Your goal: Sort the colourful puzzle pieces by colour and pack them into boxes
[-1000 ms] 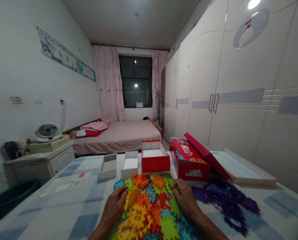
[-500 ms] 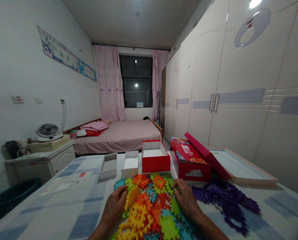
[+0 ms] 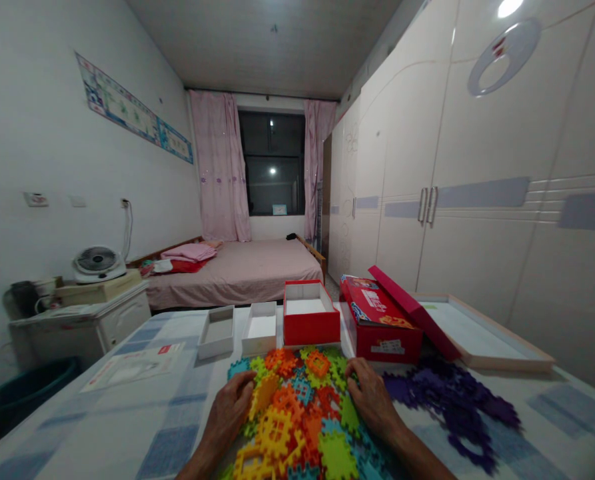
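Observation:
A heap of interlocking plastic building pieces (image 3: 287, 420) with toothed edges, in yellow, orange, green and blue, lies at the table's near middle. My left hand (image 3: 231, 403) rests against its left side, fingers curled inward beside a yellow piece (image 3: 264, 393). On the opposite side, my right hand (image 3: 371, 395) lies with bent fingers at the green pieces (image 3: 348, 413). Both hands look closed, and their fingertips are partly hidden. Whether either grips a piece cannot be seen. To the right of my right hand are dark purple toothed pieces (image 3: 447, 393), several of them piled together.
Behind the heap stand two small white boxes (image 3: 202, 347) and an open red box (image 3: 311, 329). Farther right are a printed red box (image 3: 384, 343), a red lid (image 3: 417, 313) leaning on it and a shallow tray (image 3: 507, 363). A printed sheet (image 3: 132, 367) lies left.

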The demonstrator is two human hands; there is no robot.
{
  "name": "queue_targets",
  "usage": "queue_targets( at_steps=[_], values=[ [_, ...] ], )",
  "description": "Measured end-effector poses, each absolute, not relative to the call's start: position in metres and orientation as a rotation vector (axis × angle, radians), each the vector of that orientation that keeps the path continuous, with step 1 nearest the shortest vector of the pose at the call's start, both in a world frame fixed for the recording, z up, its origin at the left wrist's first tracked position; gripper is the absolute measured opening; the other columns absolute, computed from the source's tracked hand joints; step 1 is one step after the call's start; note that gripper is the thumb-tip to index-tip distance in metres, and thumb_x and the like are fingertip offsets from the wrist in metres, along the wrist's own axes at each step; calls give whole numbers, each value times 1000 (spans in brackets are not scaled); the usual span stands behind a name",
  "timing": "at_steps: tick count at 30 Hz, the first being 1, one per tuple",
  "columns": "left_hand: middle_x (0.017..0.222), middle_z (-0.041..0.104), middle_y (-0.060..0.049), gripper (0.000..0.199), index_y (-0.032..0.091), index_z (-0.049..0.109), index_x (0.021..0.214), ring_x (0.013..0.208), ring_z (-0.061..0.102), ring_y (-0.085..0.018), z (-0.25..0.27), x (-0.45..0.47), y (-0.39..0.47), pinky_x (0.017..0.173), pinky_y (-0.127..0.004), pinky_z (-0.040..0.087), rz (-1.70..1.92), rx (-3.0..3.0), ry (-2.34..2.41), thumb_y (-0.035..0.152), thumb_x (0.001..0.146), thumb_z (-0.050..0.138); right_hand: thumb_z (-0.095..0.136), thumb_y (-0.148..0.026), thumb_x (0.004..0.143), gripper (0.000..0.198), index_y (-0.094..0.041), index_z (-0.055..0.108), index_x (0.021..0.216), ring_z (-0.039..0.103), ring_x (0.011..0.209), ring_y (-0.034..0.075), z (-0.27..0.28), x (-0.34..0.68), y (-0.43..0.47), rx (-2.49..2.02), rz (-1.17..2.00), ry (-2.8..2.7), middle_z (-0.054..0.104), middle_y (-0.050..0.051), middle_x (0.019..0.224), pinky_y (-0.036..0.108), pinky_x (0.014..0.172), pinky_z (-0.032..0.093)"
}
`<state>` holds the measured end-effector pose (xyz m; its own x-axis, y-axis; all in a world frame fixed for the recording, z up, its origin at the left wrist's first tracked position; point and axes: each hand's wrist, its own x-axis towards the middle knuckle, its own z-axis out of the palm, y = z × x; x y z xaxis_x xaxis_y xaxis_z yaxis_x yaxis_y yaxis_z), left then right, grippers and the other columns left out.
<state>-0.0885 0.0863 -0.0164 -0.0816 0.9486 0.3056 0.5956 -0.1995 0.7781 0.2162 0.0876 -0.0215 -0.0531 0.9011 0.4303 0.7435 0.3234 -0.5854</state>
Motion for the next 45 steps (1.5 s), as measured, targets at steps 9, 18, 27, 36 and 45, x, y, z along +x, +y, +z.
queue_targets(
  at_steps=[9, 18, 27, 36, 45],
  values=[
    [98, 72, -6, 40, 17, 68, 95, 93, 66, -23, -13, -87, 84, 85, -31, 49, 1182, 1777, 1672, 42, 75, 44, 34, -17, 77, 12, -21, 45, 79, 52, 87, 19, -20, 216, 86, -1469, 254, -1828, 54, 4, 85, 33, 78, 36],
    [100, 72, -7, 41, 17, 68, 97, 95, 65, -23, -13, -87, 86, 87, -32, 48, 1170, 1784, 1669, 41, 75, 43, 34, -16, 76, 13, -21, 46, 77, 54, 85, 18, -23, 217, 89, -1441, 234, -1830, 55, 3, 84, 31, 79, 37],
    [100, 72, -7, 41, 17, 68, 96, 95, 65, -23, -12, -87, 84, 87, -31, 48, 1169, 1780, 1672, 41, 75, 43, 34, -19, 80, 14, -21, 48, 79, 54, 86, 18, -23, 217, 88, -1453, 217, -1830, 57, 3, 86, 31, 78, 38],
    [98, 72, -5, 39, 18, 68, 95, 93, 66, -22, -13, -88, 86, 85, -29, 49, 1185, 1773, 1677, 41, 75, 44, 31, -19, 83, 18, -21, 48, 78, 55, 85, 17, -23, 217, 88, -1446, 200, -1829, 57, 3, 84, 29, 77, 38],
    [99, 72, -6, 39, 18, 68, 96, 94, 66, -22, -12, -87, 85, 85, -30, 49, 1162, 1774, 1683, 40, 75, 44, 31, -17, 81, 16, -21, 46, 80, 54, 88, 18, -20, 217, 87, -1482, 241, -1854, 55, 4, 87, 32, 79, 37]
  ],
)
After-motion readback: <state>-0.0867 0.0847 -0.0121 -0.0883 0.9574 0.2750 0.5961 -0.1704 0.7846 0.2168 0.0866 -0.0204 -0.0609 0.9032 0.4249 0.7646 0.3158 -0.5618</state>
